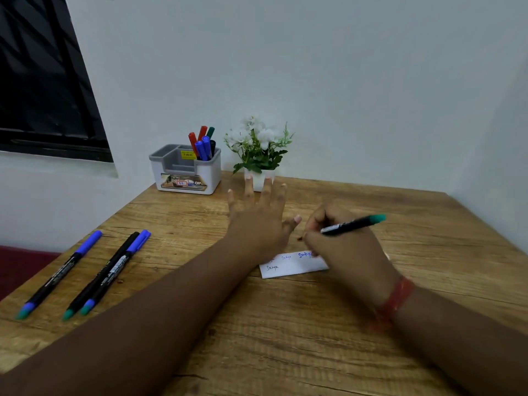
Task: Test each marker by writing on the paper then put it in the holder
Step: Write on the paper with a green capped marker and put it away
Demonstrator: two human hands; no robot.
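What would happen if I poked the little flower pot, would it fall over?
Probably yes. The flower pot looks small and narrow, while its white flowers and leaves spread wider and taller above it, so it seems top-heavy. It looks light, so a poke might slide it across the smooth wooden table first. It stands near the wall, which could stop it.

Legible text, as I read it from the head view:
- Paper (288,267): handwritten "Satya" at lower left in dark ink; a smaller "Satya" above it; a blue "Saty…" cut off behind my right hand
- Holder (187,172): yellow price sticker, "49.00"; front label shows "42" and "OP…", the rest too blurred to read
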